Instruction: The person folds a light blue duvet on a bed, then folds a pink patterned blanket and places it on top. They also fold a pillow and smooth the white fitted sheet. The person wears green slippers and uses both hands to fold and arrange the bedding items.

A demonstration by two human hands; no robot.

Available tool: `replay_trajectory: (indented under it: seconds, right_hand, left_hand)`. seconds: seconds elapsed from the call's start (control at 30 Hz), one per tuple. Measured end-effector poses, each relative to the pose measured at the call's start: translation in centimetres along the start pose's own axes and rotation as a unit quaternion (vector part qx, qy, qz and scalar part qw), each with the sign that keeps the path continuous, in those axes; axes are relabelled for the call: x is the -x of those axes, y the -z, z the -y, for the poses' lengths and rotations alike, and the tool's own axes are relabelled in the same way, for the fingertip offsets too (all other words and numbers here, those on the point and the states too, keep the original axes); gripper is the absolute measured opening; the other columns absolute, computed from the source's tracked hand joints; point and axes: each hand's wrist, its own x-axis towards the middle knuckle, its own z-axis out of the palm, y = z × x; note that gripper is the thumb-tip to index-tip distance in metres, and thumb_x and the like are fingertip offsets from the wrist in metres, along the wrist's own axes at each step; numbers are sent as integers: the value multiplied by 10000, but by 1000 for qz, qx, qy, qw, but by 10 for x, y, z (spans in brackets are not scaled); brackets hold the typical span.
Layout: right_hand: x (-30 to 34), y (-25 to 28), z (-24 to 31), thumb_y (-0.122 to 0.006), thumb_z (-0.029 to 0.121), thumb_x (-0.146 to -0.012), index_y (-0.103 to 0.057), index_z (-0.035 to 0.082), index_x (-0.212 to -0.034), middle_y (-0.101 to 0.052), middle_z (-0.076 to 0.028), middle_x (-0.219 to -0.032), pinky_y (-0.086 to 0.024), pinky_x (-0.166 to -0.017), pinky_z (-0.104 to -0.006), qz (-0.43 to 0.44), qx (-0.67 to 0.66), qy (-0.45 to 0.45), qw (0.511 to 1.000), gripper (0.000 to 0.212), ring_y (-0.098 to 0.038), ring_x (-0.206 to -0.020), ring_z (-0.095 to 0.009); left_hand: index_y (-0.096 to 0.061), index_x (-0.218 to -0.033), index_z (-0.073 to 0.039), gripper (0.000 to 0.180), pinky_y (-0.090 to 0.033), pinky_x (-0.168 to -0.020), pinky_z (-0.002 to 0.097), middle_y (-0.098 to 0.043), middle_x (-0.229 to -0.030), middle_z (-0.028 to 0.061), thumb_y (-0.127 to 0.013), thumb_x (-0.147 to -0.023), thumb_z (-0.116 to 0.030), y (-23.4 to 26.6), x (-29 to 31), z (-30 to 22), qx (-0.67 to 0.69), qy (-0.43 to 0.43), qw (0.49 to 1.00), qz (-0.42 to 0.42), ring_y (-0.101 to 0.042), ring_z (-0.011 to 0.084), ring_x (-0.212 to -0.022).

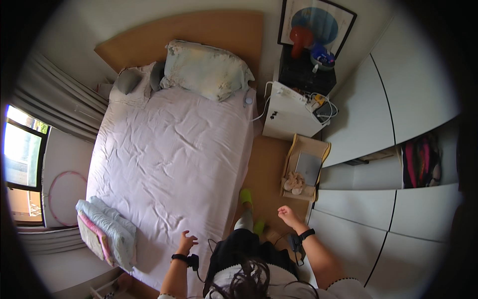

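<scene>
My left hand (pixel 186 242) hangs over the near right edge of the bed, its fingers apart and nothing in them. Below it spreads the pale pink, wrinkled bed sheet (pixel 169 144). To the right, my right hand (pixel 290 219) is raised above the floor with its fingers curled in, and no object shows in it. It is nearest to a tan bin with a yellow-and-black rim (pixel 322 164). A grey flat panel (pixel 308 168) and a beige plush toy (pixel 294 183) lie inside that bin. Each wrist wears a black band with a small device.
Folded quilts (pixel 107 229) lie at the bed's near left corner. A floral pillow (pixel 206 70) and a grey cushion (pixel 129 80) rest by the headboard (pixel 224 30). White cabinets (pixel 418 94) line the right. A bedside cabinet (pixel 289 112) carries cables. My green slippers stand beside the bed.
</scene>
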Motion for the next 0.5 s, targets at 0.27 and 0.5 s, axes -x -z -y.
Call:
replay_trajectory:
  seconds: [0.27, 0.5]
  right_hand:
    - [-71, 62, 80, -645, 148, -885, -597, 4, -1119, -645, -83, -968, -509, -751, -304, 36, -26, -105, 993, 279, -615, -826, -159]
    - [-204, 72, 220, -632, 174, -911, -582, 41, -1173, -625, -27, -971, -495, -712, -269, 77, -60, -73, 993, 298, -589, -821, -117]
  left_hand:
    - [-316, -1434, -44, 711, -581, -608, 367, -628, -1058, 190, -634, -798, -19, -69, -87, -137, 10, -72, 997, -3, -656, 269, -846]
    - [-386, -1399, -49, 687, -535, -746, 355, -652, -1055, 172, -652, -767, -72, -59, -113, -183, -60, -131, 982, -125, -647, 243, -864]
